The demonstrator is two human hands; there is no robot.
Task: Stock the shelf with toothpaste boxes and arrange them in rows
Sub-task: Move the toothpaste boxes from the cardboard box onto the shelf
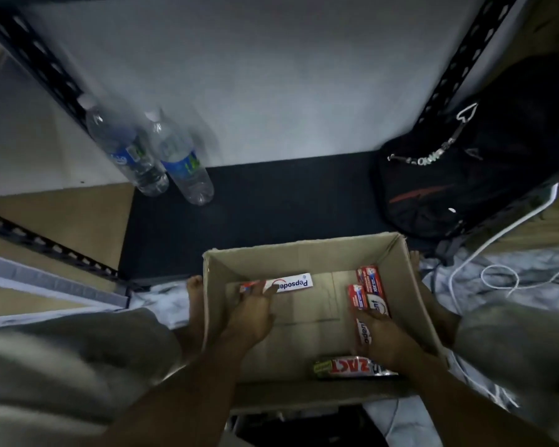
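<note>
An open cardboard box [304, 253] sits on the floor between my feet, in front of the dark bottom shelf [288, 201]. Inside it, my left hand [255, 314] grips a white Pepsodent toothpaste box [292, 283] at its left end. My right hand [384, 337] holds red-and-white toothpaste boxes [370, 291] along the box's right wall. Another toothpaste box marked ZACT [346, 367] lies at the near edge of the carton, untouched.
Two clear water bottles [162, 156] stand at the shelf's left rear. A black backpack [471, 162] fills its right end. Black perforated uprights [36, 59] frame the shelf. A white cable [497, 275] lies on the marbled floor to the right.
</note>
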